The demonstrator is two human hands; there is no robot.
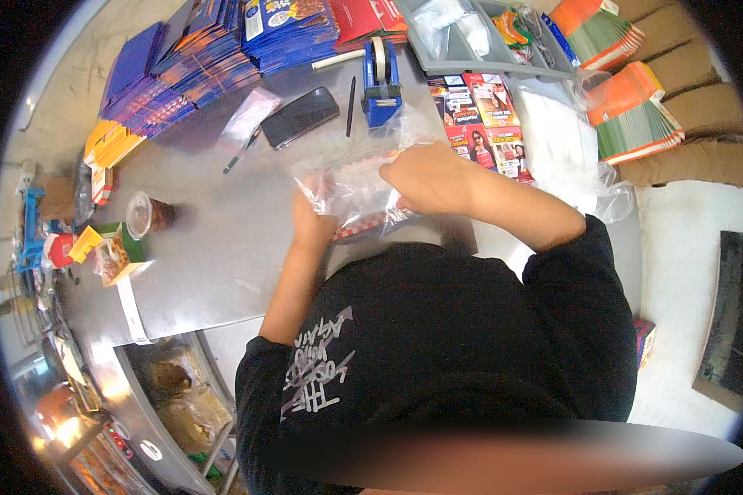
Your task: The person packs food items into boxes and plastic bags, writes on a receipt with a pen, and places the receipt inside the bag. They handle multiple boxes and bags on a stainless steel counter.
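A clear plastic bag (356,189) lies over the steel table close to my chest. Inside it, or just under it, is a box or wrap with a red-and-white checked edge (362,229); the film's glare blurs its shape. My left hand (314,207) grips the bag's left end, its fingers partly behind the film. At the other end my right hand (430,180) is closed on the film, knuckles up. Just beyond the bag stands a blue tape dispenser (382,108), its near end overlapped by the film.
Stacks of folded blue cartons (186,68) line the back left. A phone (300,117) and a black pen (351,106) lie beyond the bag. At right are printed cards (480,127), white plastic bags (554,133) and a grey divided tray (489,67). A lidded cup (141,215) stands left.
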